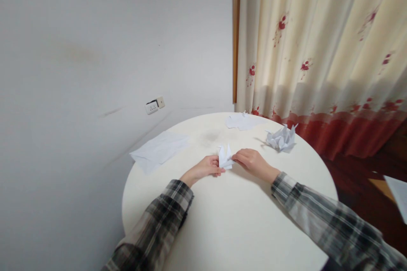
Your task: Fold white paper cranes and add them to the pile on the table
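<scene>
A small folded white paper figure [225, 156] with two upright points is held just above the round white table [229, 220]. My left hand [208, 166] grips its left side with curled fingers. My right hand [252, 160] pinches its right edge. Both arms wear plaid sleeves and reach in from the near edge.
Flat white paper sheets [159, 149] lie at the table's left edge, and another sheet [241, 120] lies at the far edge. A pile of folded paper figures [281, 139] sits at the far right. A wall stands left, with a floral curtain [318, 51] behind.
</scene>
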Available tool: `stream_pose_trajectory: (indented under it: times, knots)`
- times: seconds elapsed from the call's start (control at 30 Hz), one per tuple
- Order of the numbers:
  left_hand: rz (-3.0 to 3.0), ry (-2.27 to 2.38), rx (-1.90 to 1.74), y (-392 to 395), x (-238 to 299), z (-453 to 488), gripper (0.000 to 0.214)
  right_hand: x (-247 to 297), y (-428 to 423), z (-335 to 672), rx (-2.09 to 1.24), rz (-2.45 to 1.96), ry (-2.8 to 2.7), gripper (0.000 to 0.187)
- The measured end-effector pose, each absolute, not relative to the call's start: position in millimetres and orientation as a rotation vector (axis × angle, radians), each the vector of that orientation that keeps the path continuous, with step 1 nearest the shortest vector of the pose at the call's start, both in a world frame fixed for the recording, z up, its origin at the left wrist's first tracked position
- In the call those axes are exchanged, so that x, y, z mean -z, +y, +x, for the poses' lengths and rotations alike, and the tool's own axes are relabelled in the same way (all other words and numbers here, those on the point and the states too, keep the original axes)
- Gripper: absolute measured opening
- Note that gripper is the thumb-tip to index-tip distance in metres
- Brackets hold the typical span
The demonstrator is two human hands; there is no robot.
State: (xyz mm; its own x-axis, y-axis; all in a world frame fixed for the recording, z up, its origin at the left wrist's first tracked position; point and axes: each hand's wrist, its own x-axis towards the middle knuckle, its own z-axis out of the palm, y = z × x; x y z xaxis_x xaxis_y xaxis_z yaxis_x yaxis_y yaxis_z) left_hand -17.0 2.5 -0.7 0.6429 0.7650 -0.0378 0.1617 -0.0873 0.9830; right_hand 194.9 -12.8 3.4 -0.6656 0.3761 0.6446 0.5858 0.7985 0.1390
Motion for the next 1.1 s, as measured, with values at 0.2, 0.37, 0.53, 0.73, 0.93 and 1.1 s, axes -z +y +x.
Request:
stream_pose_trajectory:
  times: [0.2, 0.37, 0.53, 0.73, 0.93, 1.1]
  knots:
    - [1.578, 0.771, -0.569, -3, -7, -18, 0.04, -7, -20, 197, 0.556, -0.567, -2.363, 0.022]
    - [1.559, 0.774, -0.565, -3, -8, -19, 0.042, -7, -24, 199, 0.647, -0.493, -2.38, 0.023]
    - [1.554, 0.768, -0.611, -2, -5, -18, 0.039, -8, -23, 201, 0.638, -0.522, -2.354, 0.024]
    - [1.483, 0.787, -0.701, -3, -5, -17, 0.032, -7, -18, 202, 0.58, -0.572, -2.316, 0.023]
    - [1.45, 0.851, -0.683, -1, -3, -19, 0.03, -9, -21, 201, 0.655, -0.555, -2.358, 0.024]
    - [1.496, 0.883, -0.598, 0, -4, -21, 0.024, -12, -24, 199, 0.747, -0.466, -2.397, 0.026]
